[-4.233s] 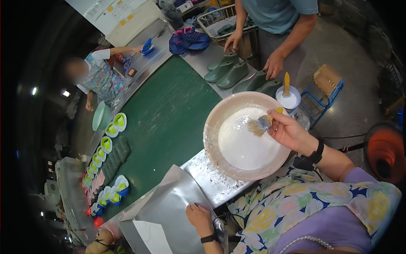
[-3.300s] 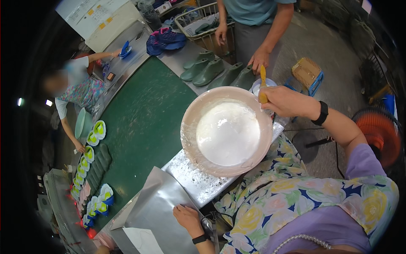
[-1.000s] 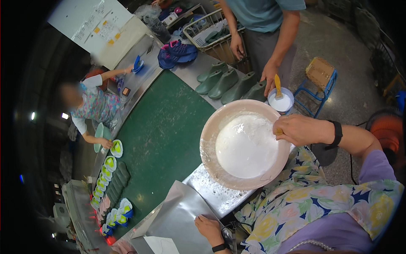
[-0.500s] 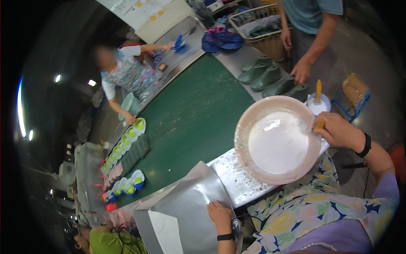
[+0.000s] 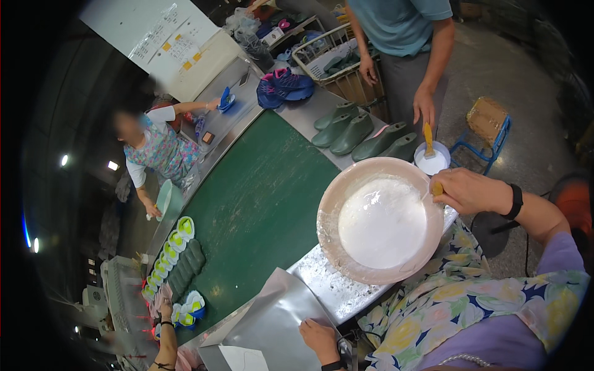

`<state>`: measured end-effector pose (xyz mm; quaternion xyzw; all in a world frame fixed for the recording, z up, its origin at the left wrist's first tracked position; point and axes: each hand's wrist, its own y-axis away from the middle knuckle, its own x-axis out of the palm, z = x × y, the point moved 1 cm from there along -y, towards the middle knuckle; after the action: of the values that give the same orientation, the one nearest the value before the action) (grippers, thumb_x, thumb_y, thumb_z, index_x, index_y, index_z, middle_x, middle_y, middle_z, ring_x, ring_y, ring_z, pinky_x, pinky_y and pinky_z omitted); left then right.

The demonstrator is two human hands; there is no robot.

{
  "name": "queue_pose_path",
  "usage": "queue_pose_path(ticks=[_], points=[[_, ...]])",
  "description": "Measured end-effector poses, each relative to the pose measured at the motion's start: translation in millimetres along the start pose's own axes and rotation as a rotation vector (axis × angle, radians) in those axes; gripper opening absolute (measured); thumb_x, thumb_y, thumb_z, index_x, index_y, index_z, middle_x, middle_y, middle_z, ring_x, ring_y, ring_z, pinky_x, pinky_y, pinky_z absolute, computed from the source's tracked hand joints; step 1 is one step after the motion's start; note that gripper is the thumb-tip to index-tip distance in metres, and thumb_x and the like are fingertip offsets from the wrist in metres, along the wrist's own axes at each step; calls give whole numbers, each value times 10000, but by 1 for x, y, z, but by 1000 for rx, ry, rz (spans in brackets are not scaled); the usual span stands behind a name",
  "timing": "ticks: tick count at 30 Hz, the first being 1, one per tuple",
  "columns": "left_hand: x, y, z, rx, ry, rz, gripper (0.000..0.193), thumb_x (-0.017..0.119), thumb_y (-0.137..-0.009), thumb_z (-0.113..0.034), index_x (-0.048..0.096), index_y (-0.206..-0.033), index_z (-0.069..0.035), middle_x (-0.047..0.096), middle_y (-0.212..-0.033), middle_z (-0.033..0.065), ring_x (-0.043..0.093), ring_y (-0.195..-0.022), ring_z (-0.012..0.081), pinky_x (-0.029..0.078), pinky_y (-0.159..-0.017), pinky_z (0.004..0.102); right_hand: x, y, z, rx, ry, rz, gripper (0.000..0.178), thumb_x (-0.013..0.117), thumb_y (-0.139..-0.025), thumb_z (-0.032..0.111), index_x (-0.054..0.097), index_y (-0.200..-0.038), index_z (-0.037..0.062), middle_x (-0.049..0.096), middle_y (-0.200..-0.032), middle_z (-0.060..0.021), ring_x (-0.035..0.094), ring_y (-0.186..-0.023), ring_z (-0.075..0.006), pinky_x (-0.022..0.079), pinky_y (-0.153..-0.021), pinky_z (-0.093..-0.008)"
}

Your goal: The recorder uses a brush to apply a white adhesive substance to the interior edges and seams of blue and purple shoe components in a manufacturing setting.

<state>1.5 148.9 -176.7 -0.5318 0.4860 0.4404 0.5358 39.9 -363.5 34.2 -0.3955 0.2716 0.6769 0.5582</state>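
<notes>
My right hand (image 5: 465, 190) is closed on the yellow handle of what looks like a brush (image 5: 437, 187), at the right side of a large pale pink basin (image 5: 332, 182). Its working end is mostly hidden by the hand and rim. White liquid (image 5: 383, 222) fills the basin's bottom. My left hand (image 5: 318, 337) lies on a smooth silver-grey sheet (image 5: 281, 312), fingers resting on its surface and holding nothing I can see. Beyond the basin, a small white pot (image 5: 433, 162) of white liquid has a yellow-handled brush (image 5: 428, 141) standing in it.
A green conveyor belt (image 5: 253, 185) runs alongside, with white-and-yellow shoe pieces (image 5: 170, 253) and dark lasts (image 5: 187, 269) on it. Green shoe lasts (image 5: 346, 133) and navy shoes (image 5: 284, 86) stand on the metal edge. Co-workers stand across and at right; a blue stool (image 5: 489, 136) is beyond.
My view has shifted; both my hands keep their places. The right-hand co-worker's hand has moved from the lasts to the pot's brush. A co-worker's hand has come in at the belt's lower left.
</notes>
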Motion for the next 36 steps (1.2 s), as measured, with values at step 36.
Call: queue_pose_path(ticks=[36], points=[[-4,0,-1,-2,21,-37,265,495,-725,11,562,-967,95,580,-981,251,549,-947,423,455,-876,471,-5,3,-1,31,64,41,190,620,-897,172,537,-967,17,613,-839,-164,624,-799,-351,496,-738,-405]])
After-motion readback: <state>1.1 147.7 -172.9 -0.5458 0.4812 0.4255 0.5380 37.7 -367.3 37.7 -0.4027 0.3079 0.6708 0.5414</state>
